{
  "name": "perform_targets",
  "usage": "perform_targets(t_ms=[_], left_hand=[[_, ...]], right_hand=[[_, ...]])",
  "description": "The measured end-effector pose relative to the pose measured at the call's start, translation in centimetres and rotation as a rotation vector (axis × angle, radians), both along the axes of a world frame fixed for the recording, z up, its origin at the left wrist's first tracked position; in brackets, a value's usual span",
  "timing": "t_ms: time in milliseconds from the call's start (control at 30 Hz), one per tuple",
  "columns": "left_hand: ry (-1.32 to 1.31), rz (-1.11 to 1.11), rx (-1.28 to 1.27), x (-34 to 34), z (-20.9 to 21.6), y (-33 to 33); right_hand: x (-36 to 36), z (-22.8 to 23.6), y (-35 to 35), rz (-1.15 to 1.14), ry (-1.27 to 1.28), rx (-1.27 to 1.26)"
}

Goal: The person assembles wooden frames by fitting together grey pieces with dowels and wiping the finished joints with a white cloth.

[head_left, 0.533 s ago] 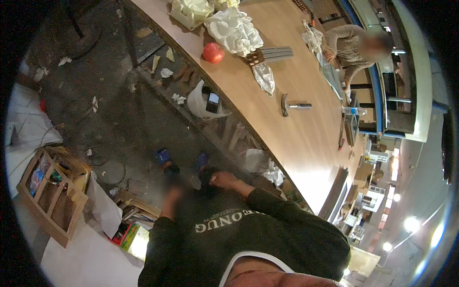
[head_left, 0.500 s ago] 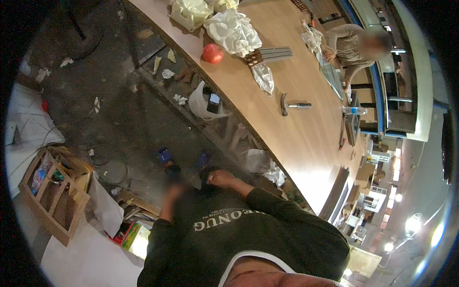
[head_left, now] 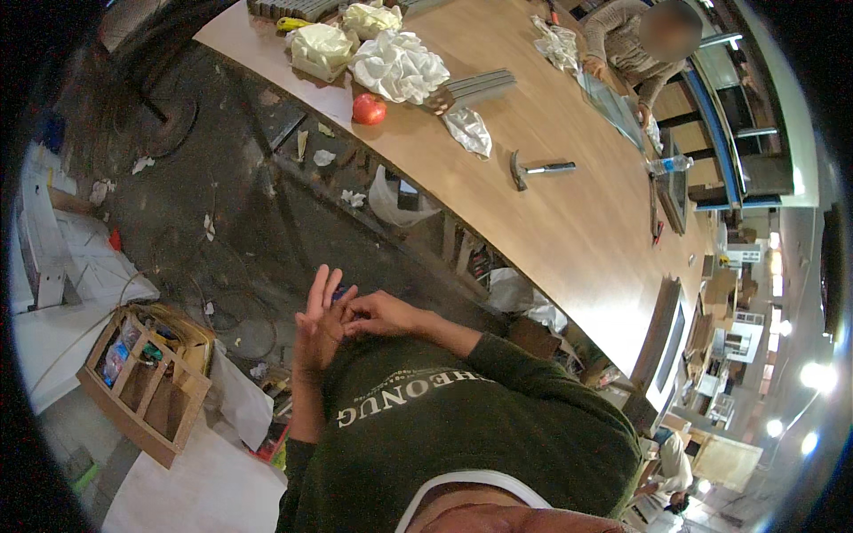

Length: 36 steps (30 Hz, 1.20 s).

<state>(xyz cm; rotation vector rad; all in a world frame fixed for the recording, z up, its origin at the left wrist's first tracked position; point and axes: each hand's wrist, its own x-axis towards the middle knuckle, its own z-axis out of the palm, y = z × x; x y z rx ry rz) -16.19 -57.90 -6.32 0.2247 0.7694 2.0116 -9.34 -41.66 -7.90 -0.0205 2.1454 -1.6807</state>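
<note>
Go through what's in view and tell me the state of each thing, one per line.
Left hand: open, fingers spread, holding nothing.
Right hand: fingers touching the left hand's fingers.
Hammer: lying flat on the table.
Bottle: on its side.
White paper: crumpled in a heap.
Red ball: resting at the table edge.
Wooden crate: on the floor, open-topped.

A workshop: a long wooden workbench [head_left: 569, 222] carries a hammer [head_left: 538, 168] and metal strips [head_left: 475, 86], above a littered concrete floor [head_left: 222, 231] with a wooden crate [head_left: 147, 382].
</note>
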Motion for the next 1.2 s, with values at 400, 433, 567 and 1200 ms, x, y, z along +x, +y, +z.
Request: perform_targets(t_ms=[400,433,567,1200], left_hand=[[0.132,-0.155,-0.244,0.6,2.1,1.0],[0.158,-0.140,-0.243,0.7,1.9,1.1],[0.137,-0.069,-0.257,0.6,1.0,1.1],[0.083,-0.041,-0.093,-0.2,1.8,-1.0]], right_hand=[[0.7,1.6,0.2,-0.042,-0.025,0.092],[0.6,1.9,0.0,-0.071,-0.036,0.134],[0.6,1.2,-0.3,-0.108,0.052,0.070],[0.2,0.5,-1.1,-0.008,0.128,0.017]])
